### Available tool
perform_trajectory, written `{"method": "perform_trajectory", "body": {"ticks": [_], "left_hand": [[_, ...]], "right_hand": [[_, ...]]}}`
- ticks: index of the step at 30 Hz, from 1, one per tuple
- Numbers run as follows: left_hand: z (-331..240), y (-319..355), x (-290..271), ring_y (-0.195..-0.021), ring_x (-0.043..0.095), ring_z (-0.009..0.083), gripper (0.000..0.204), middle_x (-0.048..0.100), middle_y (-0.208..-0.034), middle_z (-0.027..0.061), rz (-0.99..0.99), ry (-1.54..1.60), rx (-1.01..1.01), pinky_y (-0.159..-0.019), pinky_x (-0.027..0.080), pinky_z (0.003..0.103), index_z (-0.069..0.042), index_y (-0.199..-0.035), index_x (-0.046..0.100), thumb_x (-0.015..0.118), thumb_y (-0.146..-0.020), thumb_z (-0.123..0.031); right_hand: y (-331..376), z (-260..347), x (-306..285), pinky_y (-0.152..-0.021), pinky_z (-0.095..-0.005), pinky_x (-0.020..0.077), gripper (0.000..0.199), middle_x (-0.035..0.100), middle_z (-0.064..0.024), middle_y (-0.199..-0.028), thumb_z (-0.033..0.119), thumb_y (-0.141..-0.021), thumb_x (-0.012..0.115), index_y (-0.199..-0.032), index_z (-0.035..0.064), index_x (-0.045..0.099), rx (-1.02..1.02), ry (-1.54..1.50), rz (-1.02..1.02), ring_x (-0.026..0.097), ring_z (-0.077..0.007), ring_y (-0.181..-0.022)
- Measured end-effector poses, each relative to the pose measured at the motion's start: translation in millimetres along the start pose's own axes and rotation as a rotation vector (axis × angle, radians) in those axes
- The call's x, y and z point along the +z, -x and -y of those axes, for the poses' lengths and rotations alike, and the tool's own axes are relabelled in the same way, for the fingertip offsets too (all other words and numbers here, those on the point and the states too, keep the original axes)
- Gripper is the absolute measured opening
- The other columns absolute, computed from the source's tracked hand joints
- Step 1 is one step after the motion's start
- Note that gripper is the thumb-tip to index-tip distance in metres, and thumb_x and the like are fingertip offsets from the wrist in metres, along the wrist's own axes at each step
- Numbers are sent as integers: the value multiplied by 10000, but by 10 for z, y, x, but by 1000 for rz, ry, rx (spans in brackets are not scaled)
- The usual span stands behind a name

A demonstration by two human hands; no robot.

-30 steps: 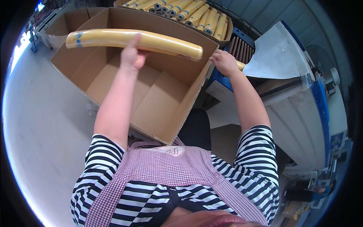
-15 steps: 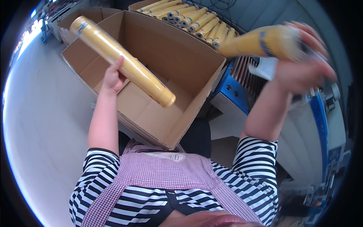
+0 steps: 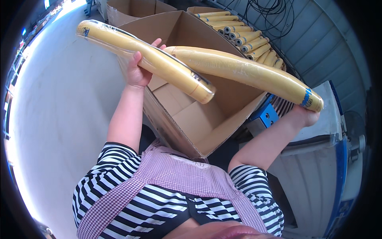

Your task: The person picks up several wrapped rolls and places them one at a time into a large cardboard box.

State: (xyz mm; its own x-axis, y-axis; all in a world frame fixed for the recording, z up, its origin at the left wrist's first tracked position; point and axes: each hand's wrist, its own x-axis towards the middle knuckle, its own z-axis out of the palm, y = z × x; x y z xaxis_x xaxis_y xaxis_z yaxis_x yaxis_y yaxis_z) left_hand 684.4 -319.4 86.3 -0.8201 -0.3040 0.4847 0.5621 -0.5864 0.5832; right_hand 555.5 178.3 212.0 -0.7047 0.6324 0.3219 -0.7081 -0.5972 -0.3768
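Observation:
My left hand (image 3: 139, 72) is closed around the middle of a long yellow roll (image 3: 167, 67) in clear plastic film, held tilted above the open cardboard box (image 3: 191, 127). A second yellow wrapped roll (image 3: 242, 71), with blue print at one end, spans from beside my left fingers to the right. Its right end is held by my right hand (image 3: 308, 115), whose fingers are mostly hidden beneath it. The left end passes behind the first roll, and I cannot tell whether my left fingers touch it.
Behind the box, another carton holds several stacked yellow rolls (image 3: 246, 40). A blue-sided machine (image 3: 266, 115) with dark slats stands right of the box, beside a white-topped unit (image 3: 322, 115). Black cables (image 3: 274, 12) hang on the back wall. A further carton (image 3: 123, 14) stands at far left.
My right hand has come down and nearer with its roll, which now crosses above the box toward my left hand. The left roll has shifted right in view. The whole view has turned.

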Motion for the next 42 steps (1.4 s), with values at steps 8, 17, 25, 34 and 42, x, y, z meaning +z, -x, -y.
{"method": "perform_trajectory", "body": {"ticks": [8, 17, 25, 34, 42], "left_hand": [[16, 316, 60, -1470, 351, 347, 1062, 261, -1629, 210, 2, -95, -154, -1180, 358, 549, 5, -1570, 242, 641, -823, -636], [-74, 287, -38, -1463, 322, 444, 862, 304, -1593, 238, 3, 82, -31, -1168, 331, 637, -155, -1548, 298, 656, -874, -557], [-17, 247, 182, -1463, 335, 417, 888, 373, -1554, 233, -9, 85, -59, -1160, 355, 622, -123, -1557, 264, 678, -875, -513], [391, 43, 281, -1386, 461, 380, 711, 480, -1481, 211, -89, 160, -140, -1147, 405, 532, -100, -1461, 401, 663, -909, -464], [602, 498, 135, -1268, 561, 372, 686, 578, -1349, 199, -166, 60, -343, -1105, 447, 515, -54, -1396, 454, 712, -896, -447]], "right_hand": [[431, -525, 155, -863, -448, 596, 827, 672, -216, -1039, 659, -1038, 186, -1071, -42, 621, -235, 157, 96, 678, -345, -965], [354, -82, -88, -906, -472, 602, 370, 585, -287, -1329, 336, -967, 692, -1033, -25, 646, -131, 288, 721, 661, -425, -1130], [703, -410, -291, -1001, -526, 532, 522, 623, -183, -1236, 451, -975, 643, -1275, 37, 536, 167, -312, 450, 619, -368, -1164], [566, -1274, -361, -1060, -621, 411, 576, 515, -142, -1394, 353, -930, 655, -1404, 97, 450, 766, -127, -179, 493, -368, -1282], [-672, -2304, 172, -1121, -644, 354, 786, 502, -137, -1459, 465, -939, 666, -1550, 112, 319, 307, -129, -467, 486, -349, -1345]]}}
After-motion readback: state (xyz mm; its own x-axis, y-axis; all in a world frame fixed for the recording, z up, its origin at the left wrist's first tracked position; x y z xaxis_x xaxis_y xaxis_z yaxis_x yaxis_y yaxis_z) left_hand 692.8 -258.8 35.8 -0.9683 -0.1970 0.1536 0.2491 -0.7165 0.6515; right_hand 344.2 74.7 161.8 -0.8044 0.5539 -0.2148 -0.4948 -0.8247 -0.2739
